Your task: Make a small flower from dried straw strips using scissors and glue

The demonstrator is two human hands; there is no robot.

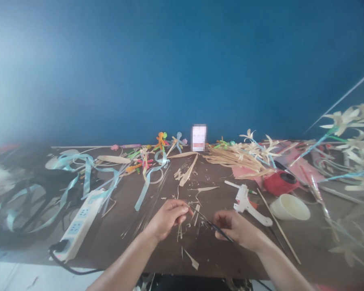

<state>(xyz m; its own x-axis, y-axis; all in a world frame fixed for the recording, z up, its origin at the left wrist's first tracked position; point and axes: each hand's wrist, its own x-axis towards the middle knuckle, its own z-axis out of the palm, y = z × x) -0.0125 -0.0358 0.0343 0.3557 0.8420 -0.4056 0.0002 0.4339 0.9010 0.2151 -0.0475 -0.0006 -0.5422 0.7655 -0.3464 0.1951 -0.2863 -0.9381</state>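
My left hand (171,215) is closed in a pinch over the middle of the brown table (157,254). Whatever lies between its fingertips is too small to make out. My right hand (235,229) grips a slim dark tool (220,231) with a thin pointed end, perhaps tweezers. That thin end reaches left to the fingertips of my left hand. Under and around the hands lie pale straw scraps (197,214); a wider straw piece (191,259) is nearer the front edge.
Right of my right hand lie a white glue gun (247,204), a thin stick (279,227) and a white cup (290,207). A power strip (81,226) and blue ribbon (144,190) are on the left. Straw strips (230,157) and straw flowers (342,121) occupy the back right.
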